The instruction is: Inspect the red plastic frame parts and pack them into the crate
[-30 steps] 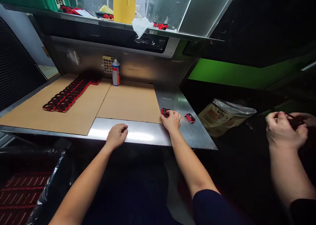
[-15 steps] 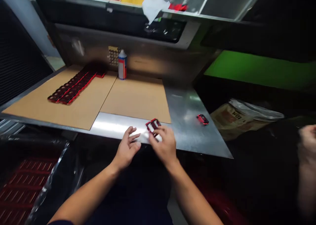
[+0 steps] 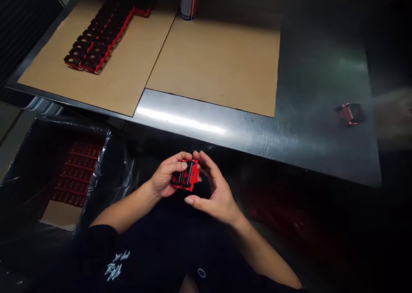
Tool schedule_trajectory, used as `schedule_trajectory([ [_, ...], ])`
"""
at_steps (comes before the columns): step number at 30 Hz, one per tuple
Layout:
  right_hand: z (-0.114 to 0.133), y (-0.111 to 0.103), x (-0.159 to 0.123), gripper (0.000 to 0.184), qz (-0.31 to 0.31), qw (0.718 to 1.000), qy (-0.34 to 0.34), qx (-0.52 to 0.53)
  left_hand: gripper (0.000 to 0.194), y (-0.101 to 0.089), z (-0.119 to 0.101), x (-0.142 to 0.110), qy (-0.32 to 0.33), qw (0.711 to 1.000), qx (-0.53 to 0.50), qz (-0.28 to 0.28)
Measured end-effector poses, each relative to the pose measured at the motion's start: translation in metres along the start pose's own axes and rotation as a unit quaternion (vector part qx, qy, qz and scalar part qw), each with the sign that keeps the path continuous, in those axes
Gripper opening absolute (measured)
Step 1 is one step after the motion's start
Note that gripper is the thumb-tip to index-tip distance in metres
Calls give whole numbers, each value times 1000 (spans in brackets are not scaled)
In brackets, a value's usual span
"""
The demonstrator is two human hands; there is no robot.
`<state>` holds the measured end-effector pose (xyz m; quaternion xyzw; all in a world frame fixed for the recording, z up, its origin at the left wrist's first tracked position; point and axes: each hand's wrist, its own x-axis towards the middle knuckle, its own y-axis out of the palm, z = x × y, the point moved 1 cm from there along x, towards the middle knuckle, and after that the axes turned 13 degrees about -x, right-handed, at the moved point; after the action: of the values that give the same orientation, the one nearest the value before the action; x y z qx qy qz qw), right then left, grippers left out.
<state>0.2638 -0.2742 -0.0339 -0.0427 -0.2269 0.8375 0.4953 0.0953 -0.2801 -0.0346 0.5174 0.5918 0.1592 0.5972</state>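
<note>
Red-and-black rectangular plastic part (image 3: 192, 177): located before the torso, nearer than the front edge of the shiny grey metal table (image 3: 309, 143). Left hand (image 3: 165, 176): pinching the part, thumb on its upper face. Right hand (image 3: 220, 198): spread, curved about the part's right side, thumb apart; fingertip contact cannot be determined. Beyond: flat brown cardboard sheet (image 3: 219, 65).

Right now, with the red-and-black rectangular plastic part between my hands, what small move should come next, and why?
I'd probably close the bare right hand lightly around the red-and-black rectangular plastic part to steady it: the bare left hand grips it, thumb on top, while the right thumb stands apart, below its near edge.
</note>
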Motion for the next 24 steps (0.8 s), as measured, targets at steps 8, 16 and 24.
schedule_trajectory([
  [8, -12, 15, -2, 84, 24, 997, 20, 77, 36, -21, 17, -2, -7, 999, -36, 38],
  [16, -8, 9, -2, 76, 43, 998, 37, 14, 35, -35, 19, -1, 8, 996, 58, -70],
  [24, -13, 10, -4, 78, 52, 998, 37, 20, 15, -35, 16, -13, 18, 983, 170, -59],
])
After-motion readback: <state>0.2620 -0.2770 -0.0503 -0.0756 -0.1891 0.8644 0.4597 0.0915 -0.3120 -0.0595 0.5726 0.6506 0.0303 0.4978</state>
